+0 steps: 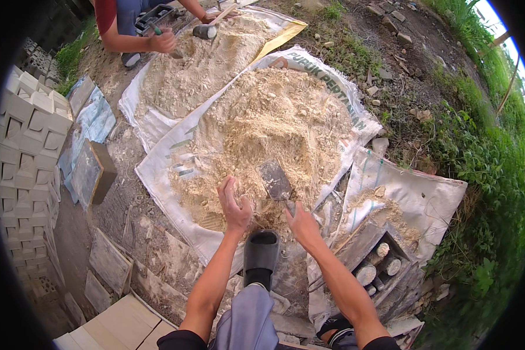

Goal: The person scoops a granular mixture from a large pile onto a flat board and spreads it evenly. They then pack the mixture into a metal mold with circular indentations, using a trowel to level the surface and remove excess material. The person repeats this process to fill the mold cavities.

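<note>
A pile of pale, crumbly sand-like material (286, 116) lies on a spread white woven sack (163, 153). My right hand (301, 224) is closed round the handle of a flat, dark-bladed trowel (275, 179). Its blade rests over the near part of the pile. To the left of the trowel, my left hand (234, 204) is held at the pile's near edge. Its fingers are bent but apart from the thumb, and nothing shows in it. Between my hands and nearer to me, my foot in a dark slipper (261, 251) stands at the sack's edge.
At right sits a dark box (361, 251) with several round-ended cylinders (366, 273). Ahead left, another person's hand (164, 41) grips a tool over a second pile (189, 76), beside a mallet (205, 31). Pale blocks (26, 175) are stacked left, near leaning boards (111, 262).
</note>
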